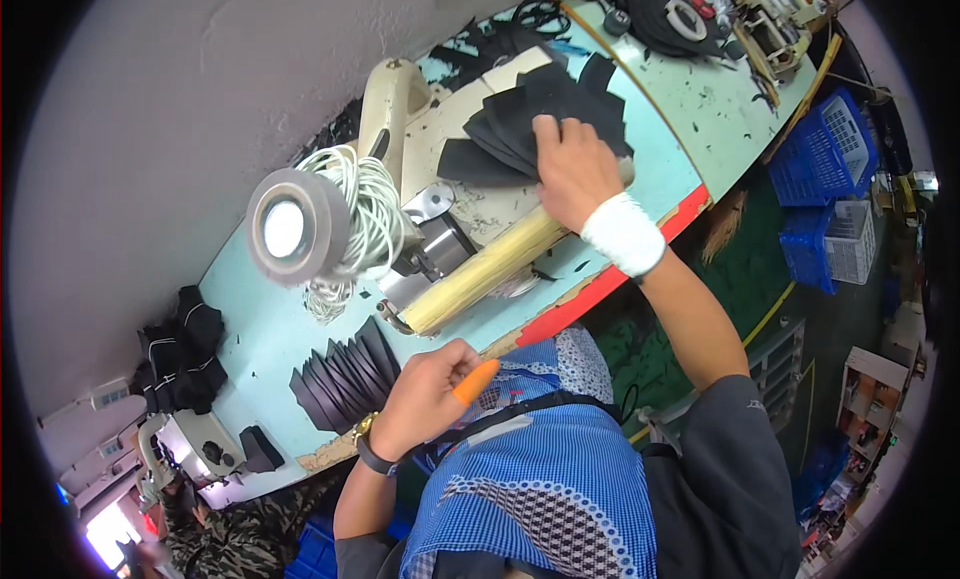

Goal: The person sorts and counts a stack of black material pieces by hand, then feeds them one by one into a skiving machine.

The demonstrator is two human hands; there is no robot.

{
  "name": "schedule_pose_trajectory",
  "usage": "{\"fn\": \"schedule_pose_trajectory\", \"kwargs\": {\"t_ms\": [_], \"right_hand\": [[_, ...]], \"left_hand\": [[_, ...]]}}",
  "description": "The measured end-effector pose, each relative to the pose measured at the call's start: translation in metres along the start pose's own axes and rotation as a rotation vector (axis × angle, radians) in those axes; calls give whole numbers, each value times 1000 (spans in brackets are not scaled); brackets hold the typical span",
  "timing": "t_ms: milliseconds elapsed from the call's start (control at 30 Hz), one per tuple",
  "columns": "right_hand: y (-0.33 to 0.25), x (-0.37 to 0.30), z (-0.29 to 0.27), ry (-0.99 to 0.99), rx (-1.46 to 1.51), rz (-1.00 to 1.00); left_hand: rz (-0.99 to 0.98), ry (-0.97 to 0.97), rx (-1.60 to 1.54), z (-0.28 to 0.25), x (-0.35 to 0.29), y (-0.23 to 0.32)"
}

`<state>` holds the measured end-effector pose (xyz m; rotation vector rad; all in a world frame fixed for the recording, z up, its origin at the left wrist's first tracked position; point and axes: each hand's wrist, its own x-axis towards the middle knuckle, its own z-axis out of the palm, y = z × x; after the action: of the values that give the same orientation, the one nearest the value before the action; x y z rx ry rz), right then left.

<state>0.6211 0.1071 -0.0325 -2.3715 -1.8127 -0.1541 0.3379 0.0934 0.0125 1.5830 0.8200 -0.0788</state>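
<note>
My right hand (580, 174), with a white wrap at the wrist, lies over a fanned pile of black flat pieces (500, 129). Its bent fingers and thumb grip the pile's near edge; how many pieces are between them is hidden. Low at the bench's front edge is my left hand (425, 394), an orange cover on one digit. That digit sticks out from the curled fingers, and nothing shows in the hand. Beside it stands a row of dark curved pieces (345, 379). Between my hands runs the sewing machine (445, 244) with a yellowish padded bar (480, 279) along its near side.
A round lamp (298, 229) with coiled white cord rises over the bench (250, 309). Black bundles (185, 349) and another machine (205, 444) are at left, near a person in camouflage clothing (250, 529). Blue crates (825, 154) stand at right. Red tape (580, 304) edges the bench.
</note>
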Motion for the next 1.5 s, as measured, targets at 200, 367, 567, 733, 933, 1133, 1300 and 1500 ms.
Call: {"fn": "schedule_pose_trajectory", "kwargs": {"t_ms": [200, 367, 567, 733, 933, 1133, 1300, 1500], "right_hand": [[-5, -15, -26, 30, -44, -110], [-25, -97, -111, -264, 454, -216], [-7, -141, -141, -80, 1034, 88], [25, -145, -101, 151, 1631, 515], [99, -18, 20, 138, 784, 554], [121, -17, -18, -235, 1385, 260], [169, -28, -46, -979, 1959, 437], [244, 47, 80, -98, 340, -394]], "left_hand": [[612, 467, 988, 39, 38, 47], [660, 393, 891, 25, 61, 59], [728, 106, 474, 25, 45, 45], [748, 248, 340, 24, 42, 63], [931, 144, 768, 34, 89, 106], [672, 242, 1000, 61, 133, 122], [616, 229, 692, 60, 152, 123], [89, 380, 167, 81, 137, 142]]}}
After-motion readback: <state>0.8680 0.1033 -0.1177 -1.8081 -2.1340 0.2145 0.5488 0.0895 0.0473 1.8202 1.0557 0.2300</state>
